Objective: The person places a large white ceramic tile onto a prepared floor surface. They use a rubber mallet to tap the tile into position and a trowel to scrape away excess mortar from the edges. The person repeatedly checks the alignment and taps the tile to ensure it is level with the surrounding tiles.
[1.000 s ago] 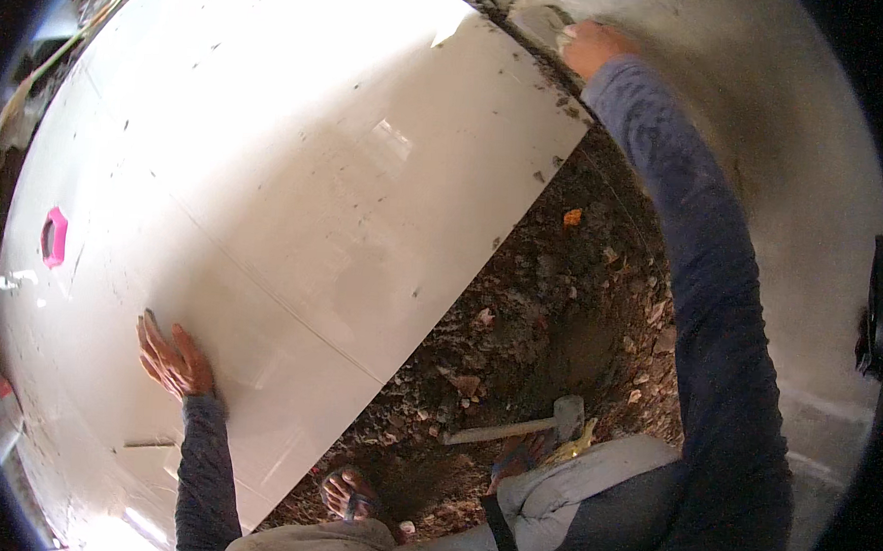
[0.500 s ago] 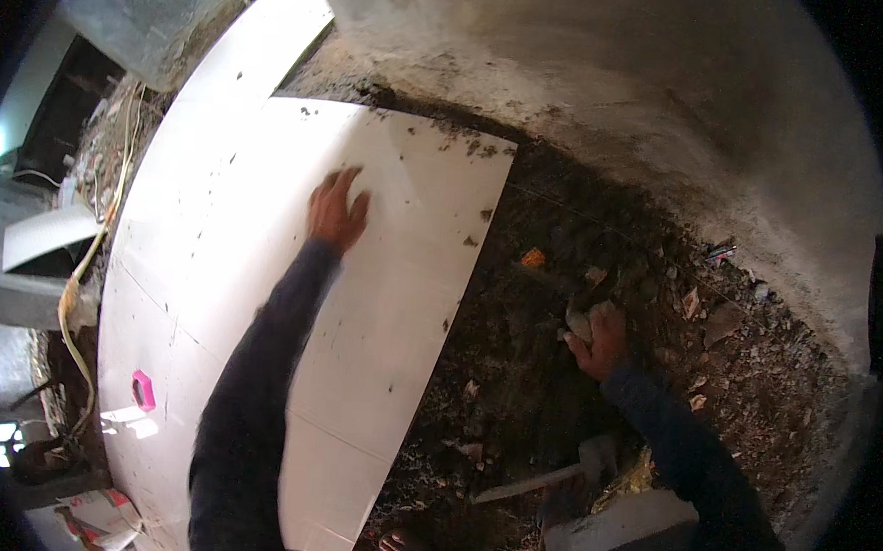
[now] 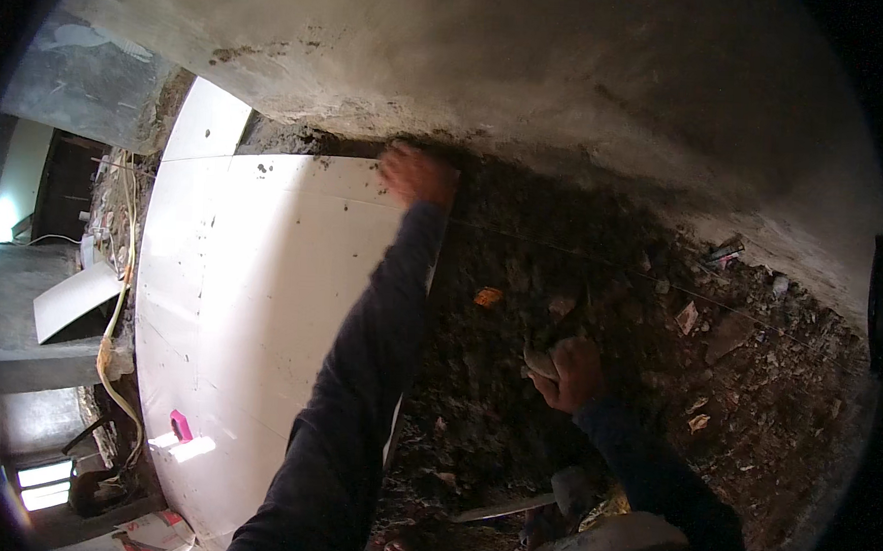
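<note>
My left hand lies over the far right corner of a white floor tile, its fingers stretched out, slightly blurred, and holding nothing. Dark crumbs dot the tile's far edge. Lower and to the right, my right hand is closed around a greyish, stone-like lump, just above the dark soil. Most of that lump is hidden by the fingers, so I cannot tell exactly what it is.
A hammer-like tool lies on the soil below my right hand. A thin string crosses the soil near the plastered wall. On the tiles at left sits a pink object. A cable runs along their left side.
My left hand has moved from mid-tile to the far right corner; fewer crumbs show near there. My right hand still grips the lump. The whole view has shifted, showing more wall.
</note>
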{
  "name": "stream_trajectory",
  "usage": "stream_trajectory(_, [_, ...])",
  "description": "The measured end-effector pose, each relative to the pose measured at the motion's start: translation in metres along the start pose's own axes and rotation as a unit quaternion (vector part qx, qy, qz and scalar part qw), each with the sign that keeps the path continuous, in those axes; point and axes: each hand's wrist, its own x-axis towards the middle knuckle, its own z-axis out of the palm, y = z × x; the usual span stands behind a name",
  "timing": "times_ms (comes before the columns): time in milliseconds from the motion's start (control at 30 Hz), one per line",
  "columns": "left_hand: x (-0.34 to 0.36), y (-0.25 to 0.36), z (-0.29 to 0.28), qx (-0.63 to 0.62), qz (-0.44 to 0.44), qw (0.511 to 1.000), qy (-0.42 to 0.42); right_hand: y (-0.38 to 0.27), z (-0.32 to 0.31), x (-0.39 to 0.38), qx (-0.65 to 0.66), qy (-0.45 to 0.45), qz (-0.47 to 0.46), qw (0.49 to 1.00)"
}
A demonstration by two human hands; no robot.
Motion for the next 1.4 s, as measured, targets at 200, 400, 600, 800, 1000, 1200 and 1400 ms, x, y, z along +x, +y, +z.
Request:
stream_trajectory(200, [-0.048,0.016,-0.058,-0.444,0.094,0.881,-0.137,-0.01,-0.014,0.015,0.002,0.06,-0.035,0.998])
stream_trajectory(400, [0.04,-0.083,0.002,-0.1,0.035,0.979,0.176,-0.015,0.004,0.016,-0.037,0.109,-0.049,0.992])
stream_trajectory(600, [-0.026,-0.016,-0.024,-0.378,0.258,0.888,-0.035,-0.019,-0.019,0.02,-0.031,0.052,-0.009,0.998])
stream_trajectory(800, [0.015,-0.059,-0.014,-0.228,0.167,0.94,0.193,-0.02,-0.005,0.02,-0.008,0.1,-0.009,0.995])
stream_trajectory(1000, [-0.06,-0.041,-0.084,-0.448,0.251,0.838,-0.187,-0.022,-0.022,0.02,-0.001,0.087,-0.011,0.996])
stream_trajectory(1200, [-0.13,-0.112,-0.105,-0.449,0.273,0.837,-0.154,-0.034,-0.014,0.023,0.015,0.06,0.077,0.995])
stream_trajectory(1400, [-0.228,-0.232,-0.219,-0.158,0.454,0.784,-0.392,-0.043,-0.019,0.03,0.123,0.112,0.156,0.974])
